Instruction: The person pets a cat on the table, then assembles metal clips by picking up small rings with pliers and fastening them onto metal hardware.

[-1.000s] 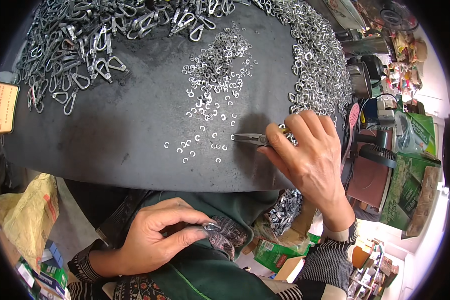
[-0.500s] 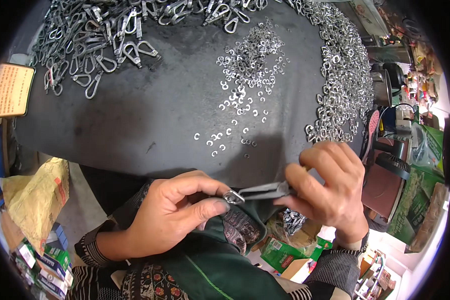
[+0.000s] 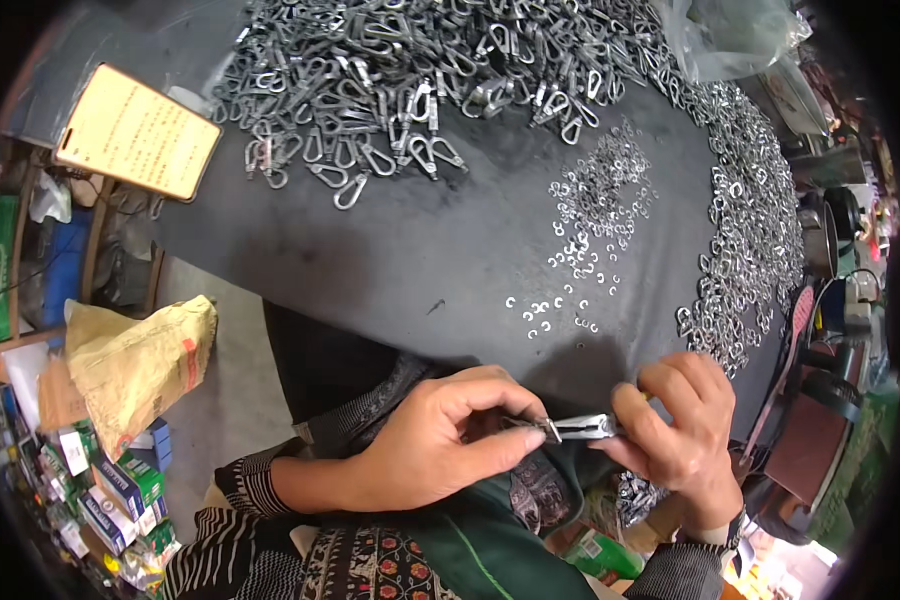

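My left hand [image 3: 440, 440] pinches a small silver metal fitting [image 3: 553, 431] between thumb and forefinger, just off the table's near edge. The fingertips hide most of the fitting, so its full shape does not show. In my right hand [image 3: 685, 430] is a pair of slim-jawed pliers [image 3: 590, 427], pointed left with the tips at the fitting. My right fingers are wrapped round the handles. Beyond my hands, small C-shaped metal clips [image 3: 600, 195] lie scattered on the dark table [image 3: 400, 270]. A heap of pear-shaped snap hooks [image 3: 400, 85] covers the far side.
A long bank of small metal loops [image 3: 755, 220] runs down the table's right side. At the far left lies a phone [image 3: 140, 130] with a lit screen. A crumpled yellow sack [image 3: 145, 345] stands left, above small boxes [image 3: 120, 510]. A clear plastic bag [image 3: 735, 35] sits far right.
The view has swung left, so the table and heaps appear farther right. The pliers' jaws have come closer together, and their tips now meet the fitting. My hands have drawn nearer each other.
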`<state>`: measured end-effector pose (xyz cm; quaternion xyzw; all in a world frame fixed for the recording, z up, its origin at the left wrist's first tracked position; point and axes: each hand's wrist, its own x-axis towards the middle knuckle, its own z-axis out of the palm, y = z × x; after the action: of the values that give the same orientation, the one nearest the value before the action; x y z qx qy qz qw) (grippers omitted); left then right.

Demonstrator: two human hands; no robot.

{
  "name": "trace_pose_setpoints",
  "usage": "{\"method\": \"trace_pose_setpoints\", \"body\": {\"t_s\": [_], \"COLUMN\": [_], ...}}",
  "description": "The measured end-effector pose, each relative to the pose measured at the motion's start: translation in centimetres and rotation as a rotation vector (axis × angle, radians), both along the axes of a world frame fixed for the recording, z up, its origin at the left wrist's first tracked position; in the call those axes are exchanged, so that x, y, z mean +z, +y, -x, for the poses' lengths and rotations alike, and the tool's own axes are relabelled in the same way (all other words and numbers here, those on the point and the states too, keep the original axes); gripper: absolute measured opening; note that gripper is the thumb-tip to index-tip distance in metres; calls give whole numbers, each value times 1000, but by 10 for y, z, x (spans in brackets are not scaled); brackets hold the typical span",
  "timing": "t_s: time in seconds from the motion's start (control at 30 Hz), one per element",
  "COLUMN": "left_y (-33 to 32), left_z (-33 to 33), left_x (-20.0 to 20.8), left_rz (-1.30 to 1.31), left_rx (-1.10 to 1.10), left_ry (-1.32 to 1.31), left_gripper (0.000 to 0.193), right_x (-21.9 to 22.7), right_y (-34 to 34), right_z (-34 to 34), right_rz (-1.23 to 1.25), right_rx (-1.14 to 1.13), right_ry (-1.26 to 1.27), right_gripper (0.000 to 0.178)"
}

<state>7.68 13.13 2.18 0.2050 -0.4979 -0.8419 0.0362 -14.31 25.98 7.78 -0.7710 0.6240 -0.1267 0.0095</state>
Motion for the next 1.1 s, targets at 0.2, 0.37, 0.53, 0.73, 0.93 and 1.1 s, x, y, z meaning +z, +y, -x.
{"method": "trace_pose_setpoints", "body": {"t_s": [0.2,0.37,0.53,0.73,0.93,1.1], "left_y": [-47,-169,-179,-151,-138,-133], "left_z": [3,48,57,42,39,-6], "left_x": [22,8,-10,-25,-16,3], "left_rz": [1300,2211,2208,2158,1865,208], "left_rx": [37,-199,-209,-33,254,454], "left_ry": [-104,215,318,60,62,-57], "left_gripper": [51,41,35,36,21,20], "right_x": [-12,-17,-31,-53,-67,-58], "right_y": [31,40,46,-44,-63,-43], "right_z": [-17,-23,35,152,212,196], "right_rz": [-30,-170,28,281,-83,11], "right_rx": [-75,-269,-571,-827,-1054,-997], "right_ry": [-62,-40,-103,117,374,134], "right_gripper": [35,37,33,17,27,24]}}
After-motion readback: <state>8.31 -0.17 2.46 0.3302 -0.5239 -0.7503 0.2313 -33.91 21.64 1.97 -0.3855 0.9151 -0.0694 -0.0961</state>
